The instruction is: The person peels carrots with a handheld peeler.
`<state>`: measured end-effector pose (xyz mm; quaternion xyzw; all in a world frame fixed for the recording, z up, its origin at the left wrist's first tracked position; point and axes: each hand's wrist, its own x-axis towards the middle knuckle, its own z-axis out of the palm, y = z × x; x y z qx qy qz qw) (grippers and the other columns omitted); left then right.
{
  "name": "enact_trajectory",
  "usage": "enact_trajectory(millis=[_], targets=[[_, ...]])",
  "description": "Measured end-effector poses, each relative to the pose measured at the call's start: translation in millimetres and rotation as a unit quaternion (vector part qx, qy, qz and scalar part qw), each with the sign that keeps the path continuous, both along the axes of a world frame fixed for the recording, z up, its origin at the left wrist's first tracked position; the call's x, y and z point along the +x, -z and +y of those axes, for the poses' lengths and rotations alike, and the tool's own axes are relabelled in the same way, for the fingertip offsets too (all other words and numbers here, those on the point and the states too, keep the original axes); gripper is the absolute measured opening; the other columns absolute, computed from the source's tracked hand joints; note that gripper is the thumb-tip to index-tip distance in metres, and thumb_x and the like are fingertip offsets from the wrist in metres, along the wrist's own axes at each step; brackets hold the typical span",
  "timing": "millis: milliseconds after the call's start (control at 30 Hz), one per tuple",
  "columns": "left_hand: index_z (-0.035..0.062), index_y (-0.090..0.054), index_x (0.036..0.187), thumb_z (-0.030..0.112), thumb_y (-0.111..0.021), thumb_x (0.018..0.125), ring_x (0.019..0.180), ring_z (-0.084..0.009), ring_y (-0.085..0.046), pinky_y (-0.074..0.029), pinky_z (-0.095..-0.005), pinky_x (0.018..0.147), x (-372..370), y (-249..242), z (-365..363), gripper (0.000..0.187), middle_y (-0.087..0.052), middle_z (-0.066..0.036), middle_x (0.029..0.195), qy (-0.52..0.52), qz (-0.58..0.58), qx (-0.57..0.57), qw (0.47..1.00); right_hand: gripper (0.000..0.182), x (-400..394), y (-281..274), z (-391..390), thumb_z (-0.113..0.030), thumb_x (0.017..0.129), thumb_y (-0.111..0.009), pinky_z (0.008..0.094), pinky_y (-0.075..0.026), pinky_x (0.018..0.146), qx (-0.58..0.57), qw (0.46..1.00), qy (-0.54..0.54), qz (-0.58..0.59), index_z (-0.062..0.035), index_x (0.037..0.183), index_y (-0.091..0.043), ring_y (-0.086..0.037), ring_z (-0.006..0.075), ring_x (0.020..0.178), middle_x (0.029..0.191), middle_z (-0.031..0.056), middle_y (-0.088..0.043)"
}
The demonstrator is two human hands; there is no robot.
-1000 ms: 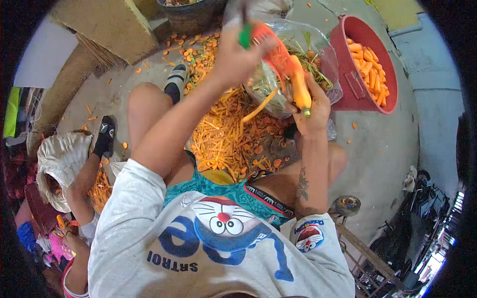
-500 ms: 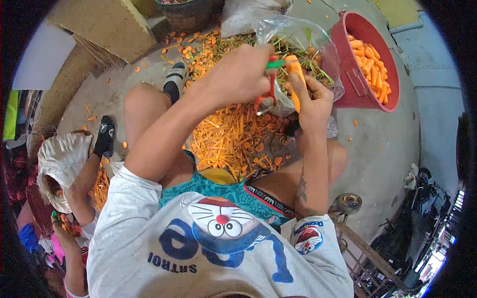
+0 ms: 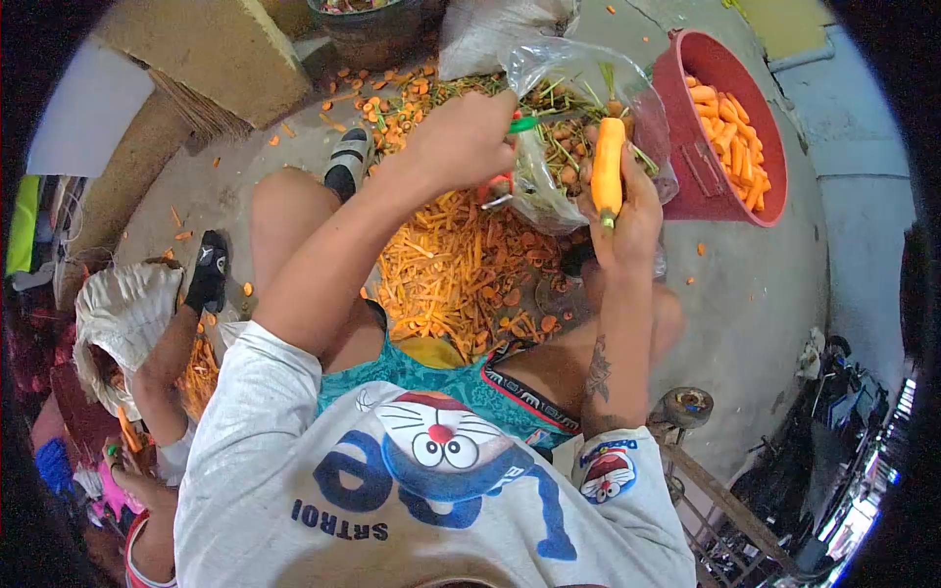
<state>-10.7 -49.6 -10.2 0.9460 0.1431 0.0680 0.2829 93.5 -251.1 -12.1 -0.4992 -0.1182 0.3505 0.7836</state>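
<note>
My left hand [image 3: 632, 216] holds a peeled carrot [image 3: 608, 169] upright, its green stem end down by the palm. My right hand [image 3: 469, 139] is wrapped round a peeler with a green part [image 3: 523, 124] and a red part below the fingers. The peeler is apart from the carrot, to its left. Behind my hands a clear plastic bag [image 3: 537, 73] holds unpeeled carrots with green stems. Orange peelings [image 3: 436, 269] lie heaped on the floor between my legs.
A red tub [image 3: 691, 167] of peeled carrots stands at the right. A white sack [image 3: 487, 37] and a dark bucket [image 3: 371, 37] are at the top. Another person's hand [image 3: 123, 465] holds a carrot at the lower left. A metal frame [image 3: 720, 500] stands lower right.
The carrot has turned in my left hand, its stem end now toward me. My right hand has moved left with the peeler, away from the carrot.
</note>
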Motion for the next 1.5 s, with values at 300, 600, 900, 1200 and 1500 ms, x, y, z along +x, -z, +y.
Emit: enact_trajectory(millis=[300,600,900,1200,1500], targets=[[-0.0032,-0.060,0.105,0.012,-0.063,0.078,0.090,-0.0495,-0.066,-0.052,-0.0560,0.080,0,-7,4,0.030,-0.068,-0.030,0.090,-0.041,-0.149,-0.007,0.988,0.032,14,6,-7,-0.007,0.099,-0.065,0.0353,-0.059,0.099,0.164,0.984,0.027,0.059,0.0002,0.130,-0.058,-0.065,0.0305,0.120,0.125,0.0160,-0.067],[-0.0034,-0.057,0.107,0.012,-0.066,0.080,0.087,-0.0498,-0.066,-0.053,-0.0561,0.078,6,-10,-24,0.032,-0.067,-0.030,0.086,0.015,-0.057,-0.017,0.998,0.023,-4,29,13,-0.009,0.093,-0.075,0.0281,-0.055,0.067,0.051,0.993,0.103,0.000,-0.0039,0.114,-0.067,-0.069,0.0147,0.084,0.099,0.0045,-0.073],[-0.0064,-0.058,0.106,0.017,-0.069,0.083,0.085,-0.0503,-0.067,-0.055,-0.0558,0.077,7,-9,-33,0.034,-0.067,-0.032,0.083,0.036,-0.084,-0.002,0.996,0.018,-5,39,14,-0.006,0.090,-0.077,0.0256,-0.049,0.060,0.093,0.985,0.127,-0.066,-0.0029,0.106,-0.068,-0.066,0.0124,0.074,0.092,0.0052,-0.070],[-0.0094,-0.069,0.083,0.024,-0.064,0.082,0.085,-0.0445,-0.071,-0.058,-0.0516,0.080,13,9,4,0.033,-0.071,-0.030,0.087,-0.004,0.014,0.008,1.000,0.039,64,15,-10,-0.018,0.093,-0.074,0.0286,-0.057,0.067,0.262,0.958,0.088,0.078,0.0028,0.121,-0.057,-0.066,0.0202,0.083,0.118,0.0157,-0.065],[-0.0063,-0.065,0.096,0.021,-0.063,0.083,0.089,-0.0474,-0.069,-0.056,-0.0531,0.081,1,13,21,0.030,-0.070,-0.031,0.091,-0.007,0.000,0.034,0.999,0.073,123,36,-22,-0.041,0.093,-0.068,0.0410,-0.056,0.082,0.110,0.973,0.051,0.196,0.0019,0.146,-0.041,-0.062,0.0274,0.100,0.138,0.0177,-0.057]])
